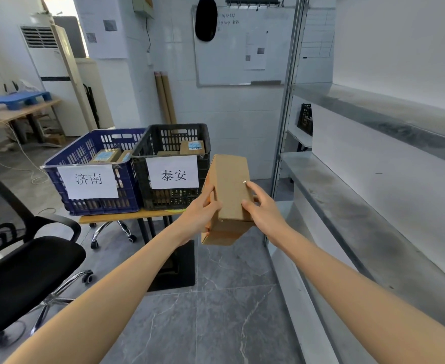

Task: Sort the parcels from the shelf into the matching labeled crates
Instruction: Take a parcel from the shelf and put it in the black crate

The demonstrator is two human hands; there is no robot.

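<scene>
A long brown cardboard parcel (230, 190) is held in the air, tilted, between both hands. My left hand (200, 216) grips its left side with fingers curled round the edge. My right hand (263, 208) holds its right side, thumb on the top face. Just left of the parcel stand two crates on a small table: a black crate (173, 200) with a white label 泰安 and a blue crate (85, 153) with a white label 济南. Both crates contain brown parcels with blue-and-white stickers.
A metal shelf unit (360, 206) runs along the right, its visible boards bare and dusty. A black office chair (24, 271) stands at the left. A whiteboard (242, 48) hangs on the tiled wall behind. A small black basket (305, 119) sits beyond the shelf.
</scene>
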